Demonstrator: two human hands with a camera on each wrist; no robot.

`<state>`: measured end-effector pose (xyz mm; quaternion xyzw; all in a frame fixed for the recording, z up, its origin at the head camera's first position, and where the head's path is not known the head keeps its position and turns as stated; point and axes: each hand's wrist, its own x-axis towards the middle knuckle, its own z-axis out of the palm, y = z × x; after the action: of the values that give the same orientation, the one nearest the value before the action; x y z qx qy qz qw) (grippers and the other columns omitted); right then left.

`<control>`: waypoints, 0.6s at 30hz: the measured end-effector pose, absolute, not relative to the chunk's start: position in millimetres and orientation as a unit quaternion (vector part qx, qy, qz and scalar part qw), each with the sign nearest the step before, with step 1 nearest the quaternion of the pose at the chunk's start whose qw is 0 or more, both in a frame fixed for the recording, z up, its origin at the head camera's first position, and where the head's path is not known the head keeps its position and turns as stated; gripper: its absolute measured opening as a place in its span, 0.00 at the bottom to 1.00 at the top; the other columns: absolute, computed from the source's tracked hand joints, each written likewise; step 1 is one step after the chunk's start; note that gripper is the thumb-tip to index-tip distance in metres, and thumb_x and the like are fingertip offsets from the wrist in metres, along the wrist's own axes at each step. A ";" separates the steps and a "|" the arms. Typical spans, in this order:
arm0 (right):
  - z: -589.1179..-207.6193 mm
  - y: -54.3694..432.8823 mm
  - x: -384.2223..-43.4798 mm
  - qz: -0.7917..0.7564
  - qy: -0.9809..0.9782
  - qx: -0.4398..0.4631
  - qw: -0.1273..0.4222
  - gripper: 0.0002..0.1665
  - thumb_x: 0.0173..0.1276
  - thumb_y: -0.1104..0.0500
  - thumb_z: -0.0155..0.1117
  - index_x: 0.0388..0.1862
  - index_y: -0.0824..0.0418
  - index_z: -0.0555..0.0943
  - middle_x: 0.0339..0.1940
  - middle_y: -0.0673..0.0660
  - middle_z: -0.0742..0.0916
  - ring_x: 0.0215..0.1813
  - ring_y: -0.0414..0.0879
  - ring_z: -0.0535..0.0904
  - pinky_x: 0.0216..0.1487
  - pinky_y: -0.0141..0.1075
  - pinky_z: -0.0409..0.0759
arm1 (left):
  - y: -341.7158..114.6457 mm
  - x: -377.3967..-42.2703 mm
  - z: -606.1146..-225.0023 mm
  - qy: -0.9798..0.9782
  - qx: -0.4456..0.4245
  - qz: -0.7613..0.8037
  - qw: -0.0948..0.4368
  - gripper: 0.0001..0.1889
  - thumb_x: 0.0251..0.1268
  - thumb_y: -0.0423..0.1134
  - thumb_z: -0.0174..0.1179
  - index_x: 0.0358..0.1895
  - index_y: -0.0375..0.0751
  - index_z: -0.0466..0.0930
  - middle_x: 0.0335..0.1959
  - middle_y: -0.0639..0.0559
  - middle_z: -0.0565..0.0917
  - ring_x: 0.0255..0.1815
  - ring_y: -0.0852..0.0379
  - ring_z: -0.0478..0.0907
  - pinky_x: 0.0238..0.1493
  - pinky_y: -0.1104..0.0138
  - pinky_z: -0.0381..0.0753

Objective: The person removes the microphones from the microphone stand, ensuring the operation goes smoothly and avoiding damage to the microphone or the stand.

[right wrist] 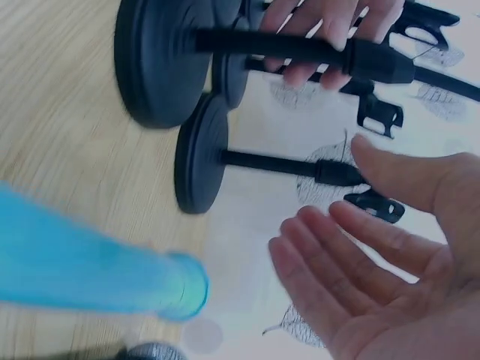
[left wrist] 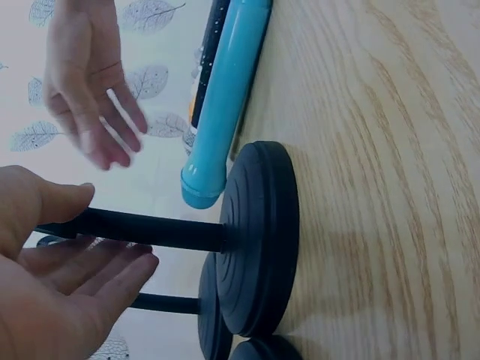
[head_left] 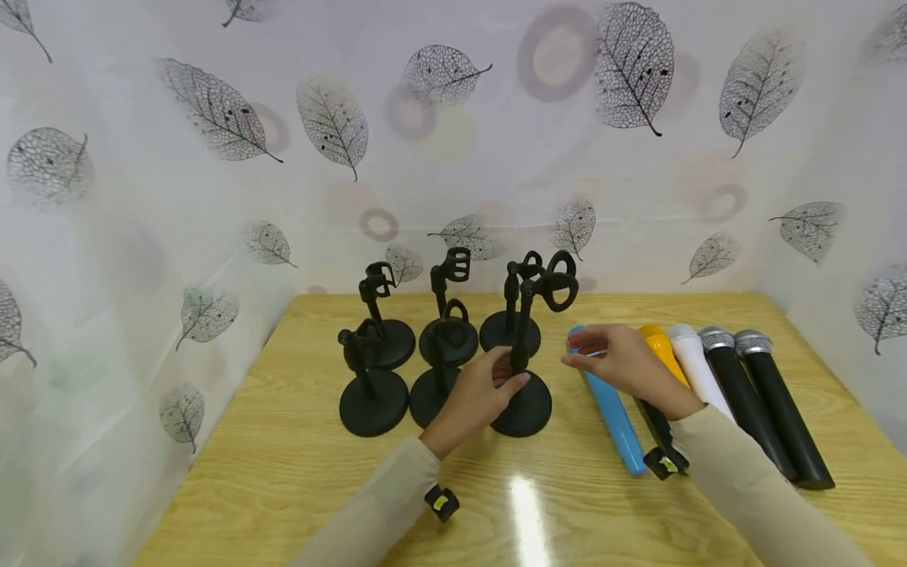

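My left hand [head_left: 473, 398] holds the pole of the front-right black microphone stand [head_left: 526, 413], thumb on one side and fingers on the other. The stand's round base rests on the table, and its clip tilts up to the right. My right hand [head_left: 627, 362] hovers over the upper end of a blue microphone [head_left: 616, 421], which lies on the table. In the right wrist view that hand [right wrist: 405, 277] has extended, spread fingers and an empty palm, apart from the blue microphone [right wrist: 97, 270].
Several more black microphone stands [head_left: 374, 405] stand left and behind in two rows. Right of the blue microphone lie a yellow-topped microphone [head_left: 664, 353], a white one [head_left: 701, 370] and two black ones [head_left: 782, 409] with silver heads. A leaf-patterned curtain [head_left: 460, 173] borders the wooden table [head_left: 283, 472].
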<state>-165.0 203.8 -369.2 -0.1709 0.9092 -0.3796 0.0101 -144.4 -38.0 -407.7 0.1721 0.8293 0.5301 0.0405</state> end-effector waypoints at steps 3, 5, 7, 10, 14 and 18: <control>-368.7 194.9 -164.3 -0.411 0.892 -0.189 0.008 0.25 0.69 0.54 0.72 0.58 0.70 0.83 0.51 0.65 0.87 0.49 0.55 0.86 0.47 0.44 0.86 | -38.4 -148.5 -411.4 0.823 0.174 0.540 0.035 0.17 0.72 0.40 0.65 0.60 0.42 0.80 0.50 0.51 0.86 0.52 0.59 0.83 0.55 0.68 0.81; -369.3 189.1 -164.4 -0.434 0.878 -0.201 0.009 0.26 0.69 0.54 0.72 0.59 0.69 0.82 0.53 0.65 0.87 0.50 0.55 0.86 0.49 0.43 0.86 | -38.9 -150.8 -413.9 0.820 0.176 0.543 0.031 0.16 0.71 0.40 0.65 0.58 0.42 0.81 0.50 0.51 0.86 0.52 0.60 0.84 0.54 0.68 0.82; -370.4 183.6 -164.4 -0.451 0.868 -0.209 0.014 0.26 0.69 0.54 0.72 0.60 0.69 0.81 0.54 0.65 0.86 0.51 0.54 0.86 0.50 0.42 0.86 | -39.5 -152.3 -415.6 0.818 0.177 0.547 0.029 0.15 0.71 0.40 0.66 0.58 0.42 0.82 0.50 0.51 0.86 0.51 0.60 0.84 0.54 0.68 0.82; -373.5 175.5 -165.0 -0.471 0.854 -0.219 0.024 0.26 0.69 0.55 0.72 0.60 0.69 0.81 0.55 0.64 0.86 0.52 0.54 0.85 0.50 0.41 0.85 | -40.4 -153.7 -417.7 0.815 0.178 0.550 0.030 0.15 0.71 0.41 0.66 0.57 0.43 0.83 0.50 0.52 0.87 0.51 0.61 0.84 0.54 0.68 0.82; -377.8 164.5 -165.2 -0.481 0.847 -0.223 0.032 0.27 0.69 0.55 0.72 0.61 0.69 0.81 0.55 0.64 0.86 0.53 0.54 0.85 0.50 0.40 0.85 | -41.0 -154.8 -420.6 0.814 0.181 0.551 0.033 0.14 0.71 0.42 0.65 0.56 0.43 0.84 0.49 0.53 0.87 0.50 0.61 0.85 0.53 0.68 0.83; -381.2 155.3 -165.2 -0.493 0.838 -0.231 0.032 0.25 0.69 0.56 0.73 0.59 0.70 0.81 0.52 0.63 0.87 0.51 0.53 0.86 0.50 0.41 0.85 | -42.3 -155.1 -422.7 0.814 0.184 0.550 0.031 0.12 0.72 0.41 0.65 0.53 0.42 0.85 0.48 0.53 0.88 0.48 0.62 0.85 0.51 0.69 0.83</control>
<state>-165.2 155.3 -381.2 -0.2313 0.8379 -0.4933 0.0322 -155.1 -42.3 -422.7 0.1836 0.8141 0.5500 0.0312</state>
